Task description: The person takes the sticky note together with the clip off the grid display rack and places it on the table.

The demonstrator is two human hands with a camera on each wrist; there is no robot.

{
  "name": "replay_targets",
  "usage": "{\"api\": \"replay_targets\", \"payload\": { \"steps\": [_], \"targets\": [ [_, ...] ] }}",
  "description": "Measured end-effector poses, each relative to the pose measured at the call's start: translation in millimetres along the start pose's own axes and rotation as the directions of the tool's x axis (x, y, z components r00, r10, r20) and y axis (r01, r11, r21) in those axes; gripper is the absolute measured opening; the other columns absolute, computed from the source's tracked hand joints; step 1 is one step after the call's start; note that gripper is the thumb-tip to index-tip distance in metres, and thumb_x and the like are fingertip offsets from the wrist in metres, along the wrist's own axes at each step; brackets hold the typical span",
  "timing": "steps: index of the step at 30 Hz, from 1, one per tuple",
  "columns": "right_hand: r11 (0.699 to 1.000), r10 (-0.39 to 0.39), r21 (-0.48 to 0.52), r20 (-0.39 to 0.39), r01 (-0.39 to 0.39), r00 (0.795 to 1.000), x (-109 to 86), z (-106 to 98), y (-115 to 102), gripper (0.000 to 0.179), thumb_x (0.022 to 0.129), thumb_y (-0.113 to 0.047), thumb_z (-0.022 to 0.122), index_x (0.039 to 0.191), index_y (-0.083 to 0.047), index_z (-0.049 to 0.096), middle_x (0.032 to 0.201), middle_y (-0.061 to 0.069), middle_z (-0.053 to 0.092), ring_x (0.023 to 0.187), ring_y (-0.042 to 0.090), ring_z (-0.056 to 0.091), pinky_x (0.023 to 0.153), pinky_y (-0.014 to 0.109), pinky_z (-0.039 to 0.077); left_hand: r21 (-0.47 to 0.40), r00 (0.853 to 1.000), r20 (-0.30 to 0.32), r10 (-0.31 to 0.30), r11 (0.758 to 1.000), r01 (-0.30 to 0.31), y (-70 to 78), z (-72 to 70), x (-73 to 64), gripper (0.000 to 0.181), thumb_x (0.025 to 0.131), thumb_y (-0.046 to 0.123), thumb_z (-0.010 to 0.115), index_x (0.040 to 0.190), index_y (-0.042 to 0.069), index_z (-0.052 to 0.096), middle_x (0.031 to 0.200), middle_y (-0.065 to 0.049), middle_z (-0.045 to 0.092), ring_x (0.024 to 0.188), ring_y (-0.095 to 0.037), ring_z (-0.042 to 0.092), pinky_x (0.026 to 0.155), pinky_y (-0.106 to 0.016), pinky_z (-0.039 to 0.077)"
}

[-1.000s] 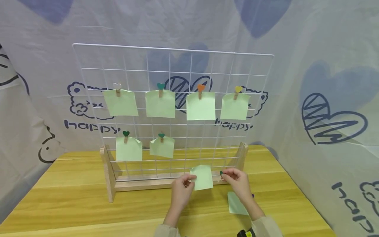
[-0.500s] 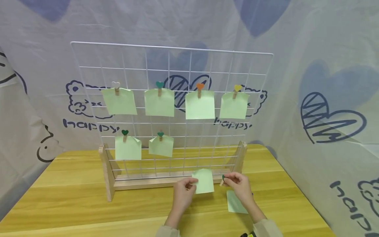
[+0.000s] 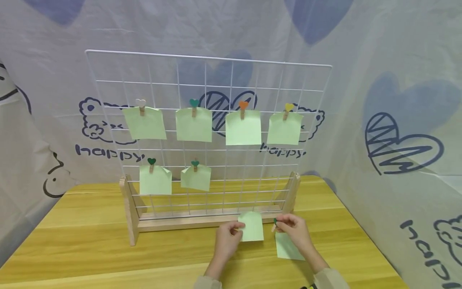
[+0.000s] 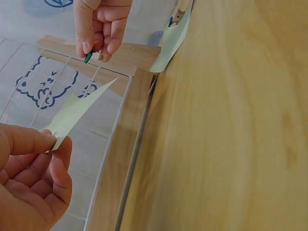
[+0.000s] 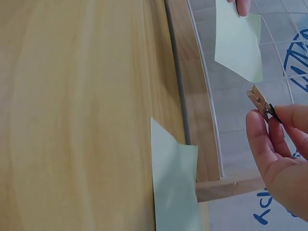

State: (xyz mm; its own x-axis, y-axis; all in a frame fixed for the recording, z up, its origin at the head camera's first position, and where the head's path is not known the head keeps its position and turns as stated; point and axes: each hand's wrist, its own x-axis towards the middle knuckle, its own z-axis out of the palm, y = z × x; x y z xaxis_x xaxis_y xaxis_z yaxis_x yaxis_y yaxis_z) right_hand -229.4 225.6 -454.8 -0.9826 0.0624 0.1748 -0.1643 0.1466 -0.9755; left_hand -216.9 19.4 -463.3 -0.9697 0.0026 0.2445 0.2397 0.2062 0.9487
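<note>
My left hand (image 3: 228, 240) pinches a pale green sticky note (image 3: 251, 227) by its left edge, in front of the rack's wooden base. In the left wrist view the note (image 4: 77, 113) sticks out from between thumb and fingers, slightly bent. To its right, my right hand (image 3: 296, 232) holds a small wooden clothespin (image 3: 274, 228) topped with a dark green heart. The right wrist view shows the clothespin (image 5: 260, 102) between thumb and fingertips, its tip pointing toward the note and apart from it. Another green note (image 3: 287, 246) lies on the table, partly beneath the right hand.
A white wire grid (image 3: 231, 86) stands upright on a wooden stand (image 3: 173, 224) behind the hands. Several green notes hang on it from heart clothespins, including one under an orange heart (image 3: 243, 128). A patterned cloth (image 3: 400, 56) surrounds the yellow wooden table (image 3: 72, 249).
Both hands have drawn slightly down and to the right, away from the grid, with the note and the clothespin. The clothespin has turned to point downward. The hanging notes stay put.
</note>
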Motion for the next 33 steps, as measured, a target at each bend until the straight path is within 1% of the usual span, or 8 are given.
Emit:
{"api": "replay_targets", "payload": {
  "steps": [5,8,13,17,21,24,29,33],
  "targets": [
    [0.999,0.046,0.001,0.056,-0.047,0.997,0.6,-5,3,0.016,0.079,0.014,0.055,0.094,0.019,0.054,0.084,0.020,0.059,0.066,0.014,0.059,0.064,0.027,0.051,0.001,1.000,0.015,-0.020,1.000,0.020,-2.3,3.2,-1.0,0.020,0.070,-0.013,0.055,0.083,-0.003,0.066,0.075,-0.007,0.060,0.057,-0.009,0.046,0.044,-0.016,0.038],
    [0.998,0.055,-0.015,0.106,-0.053,0.993,2.0,-8,5,0.018,0.080,0.013,0.054,0.095,0.021,0.052,0.085,0.021,0.059,0.067,0.014,0.060,0.065,0.027,0.051,0.003,0.999,0.025,-0.029,1.000,0.029,-3.9,4.8,-1.1,0.020,0.069,-0.012,0.054,0.083,-0.003,0.066,0.072,-0.005,0.059,0.057,-0.009,0.046,0.043,-0.016,0.037],
    [0.999,0.048,-0.029,0.162,-0.044,0.986,4.3,-11,8,0.019,0.080,0.012,0.054,0.095,0.022,0.050,0.083,0.020,0.059,0.066,0.015,0.060,0.064,0.028,0.051,0.021,0.999,0.043,-0.025,0.999,0.024,-7.1,7.1,-1.8,0.020,0.069,-0.013,0.055,0.083,-0.003,0.066,0.070,-0.003,0.056,0.056,-0.008,0.045,0.044,-0.016,0.038],
    [0.998,0.037,-0.050,0.194,-0.028,0.980,5.9,-12,11,0.018,0.080,0.012,0.055,0.094,0.022,0.051,0.082,0.023,0.060,0.065,0.015,0.061,0.063,0.029,0.052,0.013,0.997,0.065,-0.037,0.999,0.036,-9.1,9.1,-2.3,0.021,0.068,-0.014,0.055,0.084,-0.004,0.066,0.069,-0.002,0.054,0.055,-0.008,0.044,0.044,-0.016,0.038],
    [0.996,0.036,-0.086,0.235,-0.016,0.971,8.1,-12,16,0.016,0.080,0.011,0.055,0.091,0.022,0.052,0.080,0.025,0.061,0.065,0.017,0.061,0.062,0.034,0.052,0.008,0.995,0.082,-0.052,0.999,0.052,-10.0,10.2,-2.5,0.021,0.069,-0.014,0.056,0.084,-0.004,0.065,0.071,-0.003,0.055,0.055,-0.008,0.044,0.044,-0.016,0.038],
    [0.992,0.063,-0.121,0.247,-0.033,0.967,8.8,-11,18,0.015,0.080,0.011,0.056,0.089,0.022,0.053,0.076,0.022,0.061,0.063,0.020,0.061,0.060,0.034,0.052,0.015,0.994,0.094,-0.050,0.999,0.049,-10.6,10.6,-3.0,0.021,0.068,-0.014,0.056,0.084,-0.004,0.065,0.073,-0.005,0.057,0.055,-0.008,0.044,0.044,-0.016,0.038],
    [0.983,0.114,-0.166,0.235,-0.076,0.965,7.1,-8,19,0.014,0.079,0.011,0.057,0.087,0.022,0.053,0.071,0.019,0.061,0.061,0.024,0.061,0.056,0.033,0.052,0.030,0.989,0.130,-0.065,0.998,0.062,-11.5,10.9,-4.0,0.022,0.068,-0.014,0.055,0.085,-0.005,0.066,0.075,-0.007,0.059,0.055,-0.010,0.045,0.044,-0.018,0.040],
    [0.987,0.108,-0.143,0.261,-0.073,0.959,7.1,-9,26,0.011,0.078,0.009,0.059,0.083,0.018,0.055,0.069,0.016,0.061,0.059,0.022,0.061,0.053,0.032,0.052,0.041,0.987,0.151,-0.061,0.998,0.056,-12.6,11.1,-4.3,0.021,0.068,-0.014,0.056,0.085,-0.006,0.065,0.075,-0.007,0.059,0.056,-0.011,0.046,0.045,-0.019,0.040]
  ]
}}
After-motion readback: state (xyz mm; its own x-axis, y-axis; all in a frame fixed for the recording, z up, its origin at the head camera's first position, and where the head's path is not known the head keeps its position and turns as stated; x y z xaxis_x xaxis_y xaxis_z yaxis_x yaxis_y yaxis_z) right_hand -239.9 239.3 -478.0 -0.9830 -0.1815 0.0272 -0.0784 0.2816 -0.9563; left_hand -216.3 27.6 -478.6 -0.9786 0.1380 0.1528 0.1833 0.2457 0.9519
